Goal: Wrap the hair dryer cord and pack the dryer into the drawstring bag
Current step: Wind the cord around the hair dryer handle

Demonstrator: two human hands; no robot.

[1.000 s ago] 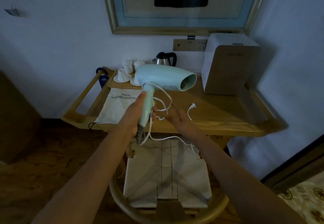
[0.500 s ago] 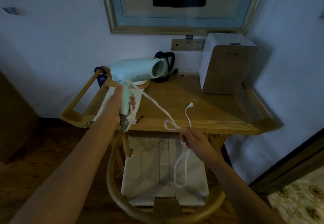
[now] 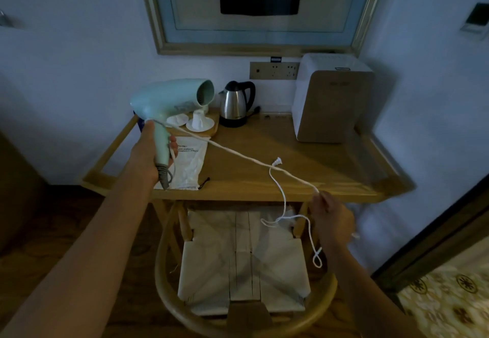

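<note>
Left hand (image 3: 148, 155) grips the dryer (image 3: 169, 102) upright above the desk's (image 3: 304, 178) left side; right hand (image 3: 332, 221) pinches the cord (image 3: 238, 153) taut, likely to straighten it. Bag (image 3: 190, 165) lies beneath.

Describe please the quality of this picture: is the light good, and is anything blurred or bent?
Head view: the light is dim and bluish; the table casts soft shadows on the wall. The right hand holding the cord is slightly motion-blurred, while the left hand with the hair dryer looks sharper. The wide lens bends the picture frame and stretches the forearms.
</note>
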